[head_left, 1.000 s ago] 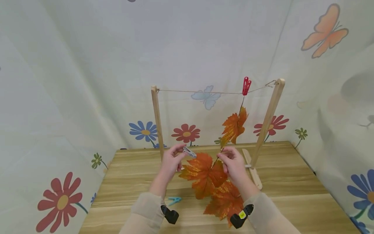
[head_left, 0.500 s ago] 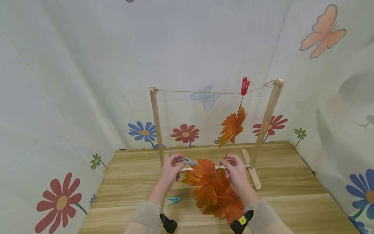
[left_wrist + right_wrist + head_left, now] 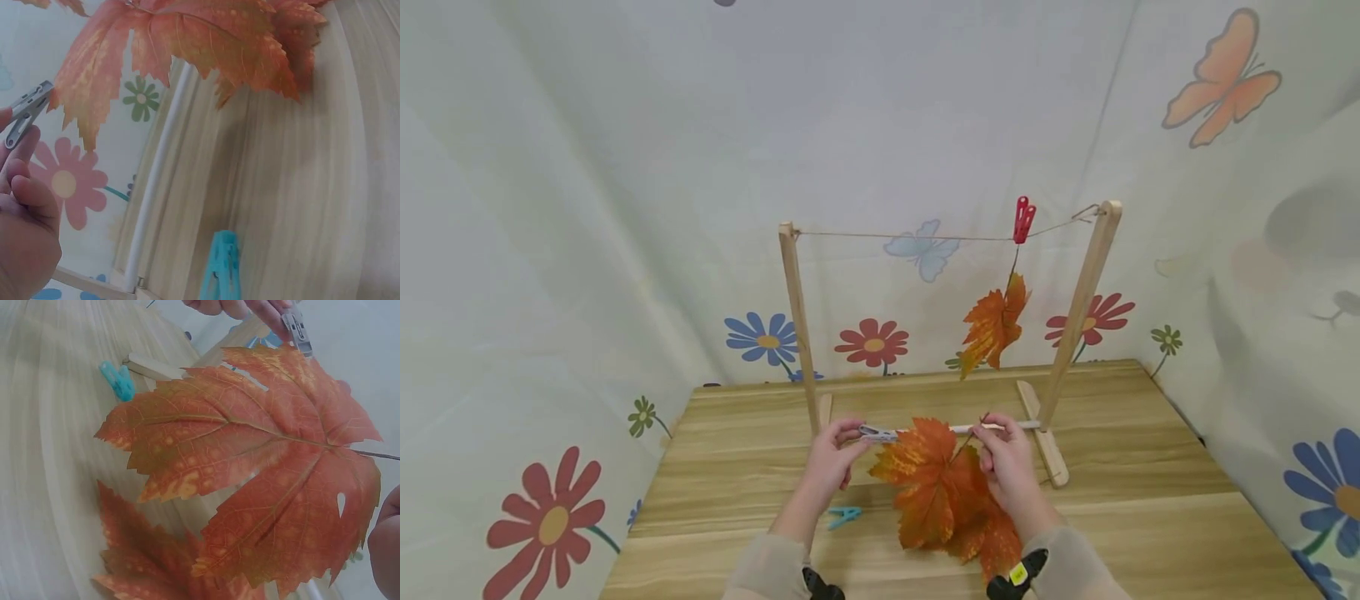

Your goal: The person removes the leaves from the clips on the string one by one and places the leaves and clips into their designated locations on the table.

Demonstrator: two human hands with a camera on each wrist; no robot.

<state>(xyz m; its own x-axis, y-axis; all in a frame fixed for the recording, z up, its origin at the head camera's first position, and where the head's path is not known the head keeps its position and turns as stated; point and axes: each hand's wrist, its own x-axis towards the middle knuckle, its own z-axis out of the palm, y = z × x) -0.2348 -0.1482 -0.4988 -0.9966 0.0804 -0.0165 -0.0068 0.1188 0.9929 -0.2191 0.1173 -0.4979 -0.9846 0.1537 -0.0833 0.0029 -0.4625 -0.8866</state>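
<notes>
My left hand (image 3: 832, 460) pinches a grey clothespin (image 3: 878, 434) between thumb and fingers, its tip right at the edge of an orange-red artificial maple leaf (image 3: 928, 487). The thin dark stem of that leaf is between the thumb and fingers of my right hand (image 3: 1006, 458). In the right wrist view the leaf (image 3: 269, 444) spreads wide, veins showing, with the clothespin (image 3: 299, 331) at its upper edge. A second maple leaf (image 3: 996, 537) lies on the table below, partly hidden by the held one. A turquoise clothespin (image 3: 845, 517) lies near my left forearm.
A wooden frame stands behind my hands, with a left post (image 3: 799, 317), a right post (image 3: 1082, 308) and a string (image 3: 902, 236) between them. A red clothespin (image 3: 1024, 220) on the string holds another maple leaf (image 3: 996, 323). A white rod (image 3: 1026, 426) joins the frame's feet.
Both hands have come down and slightly nearer, bringing the grey clothespin and the held leaf lower. The held leaf now covers more of the leaf on the table.
</notes>
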